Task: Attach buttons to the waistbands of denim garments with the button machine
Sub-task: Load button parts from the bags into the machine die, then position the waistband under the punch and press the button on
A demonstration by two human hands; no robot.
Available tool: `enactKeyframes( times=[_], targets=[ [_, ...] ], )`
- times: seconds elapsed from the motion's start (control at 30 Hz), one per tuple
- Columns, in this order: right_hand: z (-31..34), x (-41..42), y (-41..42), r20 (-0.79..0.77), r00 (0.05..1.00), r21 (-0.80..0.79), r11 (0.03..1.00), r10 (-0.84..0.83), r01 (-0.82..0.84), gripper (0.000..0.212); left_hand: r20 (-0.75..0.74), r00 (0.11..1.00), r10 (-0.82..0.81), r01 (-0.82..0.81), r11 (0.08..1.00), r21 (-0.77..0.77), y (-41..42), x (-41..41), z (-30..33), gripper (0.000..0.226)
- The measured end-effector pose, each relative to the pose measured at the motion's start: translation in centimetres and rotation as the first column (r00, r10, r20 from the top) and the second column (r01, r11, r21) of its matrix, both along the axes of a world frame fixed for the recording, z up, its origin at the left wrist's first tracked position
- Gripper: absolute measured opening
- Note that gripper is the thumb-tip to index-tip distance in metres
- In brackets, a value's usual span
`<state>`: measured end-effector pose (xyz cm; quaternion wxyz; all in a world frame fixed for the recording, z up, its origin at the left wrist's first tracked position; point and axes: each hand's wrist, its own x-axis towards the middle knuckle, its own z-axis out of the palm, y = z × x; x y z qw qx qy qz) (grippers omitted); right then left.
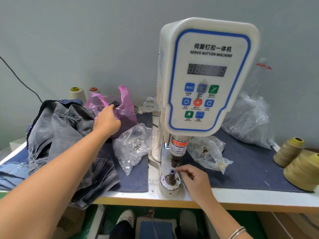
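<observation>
Here, left hand reaches into the pink bag beside the denim garments, fingers hidden, grip unclear, right hand pinches something small at the button machine lower die.

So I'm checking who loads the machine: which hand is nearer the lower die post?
Right. The right hand has its fingertips beside the lower die post, pinching something too small to identify. The left hand is far off, at the pink bag.

Button machine panel: "SERVO BUTTON MACHINE", "MENU" key; ram label: "FINGER".
</observation>
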<state>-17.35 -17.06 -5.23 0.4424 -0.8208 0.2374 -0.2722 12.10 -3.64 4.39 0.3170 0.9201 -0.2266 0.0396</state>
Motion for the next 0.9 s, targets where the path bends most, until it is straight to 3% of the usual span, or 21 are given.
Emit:
enactKeyframes(
  times=[0.07,0.13,0.27,0.37,0.47,0.57,0.67,0.8,0.9],
  targets=[
    [0.0,0.0,-0.1,-0.019,1.0,-0.007,1.0,0.004,-0.004,0.028,-0.017,1.0,0.014,-0.01,0.98,0.201,0.1,1.8,-1.1,0.073],
    [0.0,0.0,-0.1,-0.026,1.0,-0.016,1.0,0.003,-0.003,0.029,0.025,1.0,-0.016,0.007,0.94,0.342,0.0,2.3,-2.2,0.066],
    [0.0,-0.1,-0.1,-0.023,1.0,-0.025,1.0,-0.002,0.002,0.029,0.234,0.961,-0.149,0.023,0.883,0.468,0.5,2.0,-3.3,0.044],
    [0.0,0.0,0.1,-0.026,0.999,-0.033,0.999,-0.018,0.018,0.03,0.286,0.924,-0.252,0.091,0.874,0.477,1.3,1.8,-4.0,0.04],
    [-0.1,0.1,0.4,-0.045,0.998,-0.046,0.998,-0.04,0.038,0.031,0.114,0.956,-0.271,0.221,0.917,0.334,1.5,2.1,-3.9,0.043],
    [-0.2,0.2,0.5,-0.047,0.997,-0.058,0.997,-0.056,0.053,0.035,0.072,0.981,-0.178,0.16,0.964,0.211,1.0,3.7,-3.2,0.042],
    [-0.2,0.3,0.4,-0.042,0.998,-0.061,0.997,-0.055,0.052,0.039,0.079,0.992,-0.098,0.071,0.952,0.297,0.4,5.3,-2.7,0.043],
    [-0.1,0.5,0.3,-0.052,0.997,-0.073,0.996,-0.06,0.056,0.04,0.086,0.984,-0.153,0.1,0.892,0.441,-1.1,6.0,-3.1,0.036],
    [0.1,0.6,0.3,-0.057,0.997,-0.082,0.995,-0.061,0.056,0.043,0.082,0.981,-0.174,0.11,0.856,0.505,-2.0,6.5,-3.5,0.046]
  ],
)
